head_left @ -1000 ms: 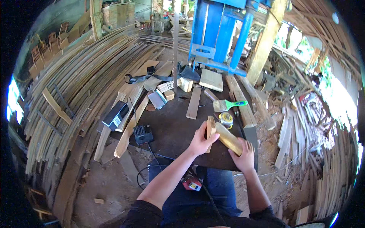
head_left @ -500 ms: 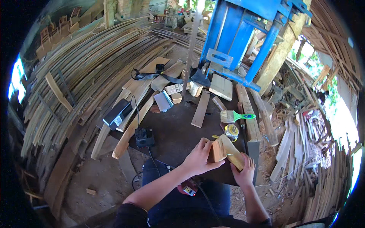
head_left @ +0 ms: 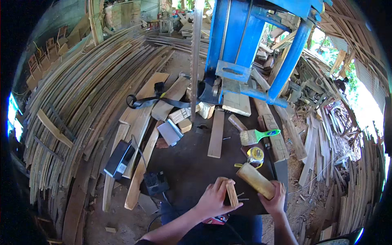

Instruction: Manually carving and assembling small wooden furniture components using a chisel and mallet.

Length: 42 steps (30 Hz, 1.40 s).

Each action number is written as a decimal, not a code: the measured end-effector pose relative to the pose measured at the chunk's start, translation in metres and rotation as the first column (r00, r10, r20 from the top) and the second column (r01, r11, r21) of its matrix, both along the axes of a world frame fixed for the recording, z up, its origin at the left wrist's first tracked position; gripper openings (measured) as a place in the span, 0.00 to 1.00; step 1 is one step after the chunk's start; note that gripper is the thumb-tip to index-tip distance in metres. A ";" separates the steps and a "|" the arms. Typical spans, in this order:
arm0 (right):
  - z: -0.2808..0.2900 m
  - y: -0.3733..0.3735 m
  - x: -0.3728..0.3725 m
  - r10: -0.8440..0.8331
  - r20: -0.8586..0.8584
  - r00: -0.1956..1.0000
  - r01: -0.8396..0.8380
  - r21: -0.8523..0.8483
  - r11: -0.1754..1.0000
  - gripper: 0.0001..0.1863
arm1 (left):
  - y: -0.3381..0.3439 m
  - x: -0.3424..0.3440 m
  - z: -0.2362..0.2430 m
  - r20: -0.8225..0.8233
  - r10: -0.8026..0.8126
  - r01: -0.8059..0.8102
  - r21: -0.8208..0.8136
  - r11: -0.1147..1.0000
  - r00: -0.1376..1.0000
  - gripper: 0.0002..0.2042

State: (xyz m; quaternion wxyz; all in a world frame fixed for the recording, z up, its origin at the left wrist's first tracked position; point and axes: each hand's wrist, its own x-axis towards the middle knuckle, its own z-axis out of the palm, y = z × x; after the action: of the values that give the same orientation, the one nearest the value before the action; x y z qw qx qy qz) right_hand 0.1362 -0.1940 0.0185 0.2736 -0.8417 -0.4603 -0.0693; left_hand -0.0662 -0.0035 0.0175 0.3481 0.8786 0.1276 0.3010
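Observation:
My left hand (head_left: 210, 201) is wrapped round a small wooden block (head_left: 232, 193) held upright on its edge above the near side of the dark tabletop (head_left: 183, 171). Two thin nails (head_left: 243, 199) stick out to the right of this block; whether they are driven into it I cannot tell. To the right, my right hand (head_left: 277, 199) grips the near end of a longer wooden block (head_left: 256, 179), which slants away toward the tape measure (head_left: 255, 156). A gap separates the two blocks. Beyond the tape measure lies a green-handled brush (head_left: 257, 136).
A blue machine (head_left: 232, 32) with an upright saw blade (head_left: 195, 61) stands at the far side. A black charger (head_left: 156, 183), a dark box (head_left: 119, 159), a strap (head_left: 179, 103) and wood pieces (head_left: 215, 134) lie around. Long stacked boards (head_left: 94, 85) fill the left.
The two wooden blocks, together half a second ago, are now apart. My right hand has moved right and nearer with its block. The view has shifted, and nails now show beside the left block.

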 end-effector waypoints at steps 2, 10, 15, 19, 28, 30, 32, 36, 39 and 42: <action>0.002 0.000 -0.003 -0.030 -0.009 1.000 0.030 -0.005 1.000 0.30 | 0.000 0.000 0.004 -0.058 0.004 -0.004 0.000 1.000 0.998 0.39; 0.004 0.004 -0.005 0.052 0.033 0.998 -0.055 0.079 0.995 0.30 | 0.009 0.001 0.002 -0.111 0.037 -0.036 0.016 0.999 0.993 0.38; 0.003 -0.001 -0.002 0.119 0.021 0.993 -0.120 0.136 0.983 0.31 | 0.011 0.013 -0.005 -0.132 0.084 -0.070 0.101 0.992 0.988 0.41; 0.002 -0.006 -0.004 0.145 0.057 0.988 -0.152 0.138 0.979 0.31 | 0.022 0.003 0.026 -0.023 -0.257 0.221 -0.436 0.873 0.966 0.38; -0.005 -0.013 0.002 0.192 0.030 0.981 -0.194 0.156 0.968 0.30 | 0.033 0.014 0.013 -0.083 -0.207 0.183 -0.233 0.955 0.975 0.37; -0.007 -0.014 0.005 0.218 0.088 0.972 -0.233 0.258 0.938 0.29 | 0.035 0.018 0.015 -0.117 -0.229 0.199 -0.221 0.955 0.966 0.37; -0.006 -0.016 0.004 0.211 0.024 0.977 -0.206 0.341 0.917 0.29 | 0.030 0.020 0.016 -0.110 -0.201 0.183 -0.160 0.970 0.973 0.36; -0.005 -0.023 0.003 0.223 -0.081 0.971 -0.152 0.508 0.848 0.30 | 0.020 0.021 0.004 -0.122 -0.150 0.143 -0.064 0.988 0.981 0.36; -0.013 -0.028 0.006 0.249 -0.161 0.955 -0.104 0.602 0.792 0.32 | 0.014 0.020 -0.009 -0.151 -0.089 0.122 0.231 0.965 0.985 0.38; -0.023 -0.033 0.007 0.393 -0.395 0.830 0.057 0.762 0.645 0.41 | 0.015 0.022 -0.006 -0.182 -0.083 0.125 0.238 0.963 0.980 0.36</action>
State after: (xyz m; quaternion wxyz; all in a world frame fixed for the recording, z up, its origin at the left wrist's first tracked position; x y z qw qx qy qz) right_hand 0.1429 -0.2266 -0.0045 0.7147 -0.5897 -0.3761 0.0092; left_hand -0.0437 0.0114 0.0117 0.2388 0.9431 0.0718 0.2198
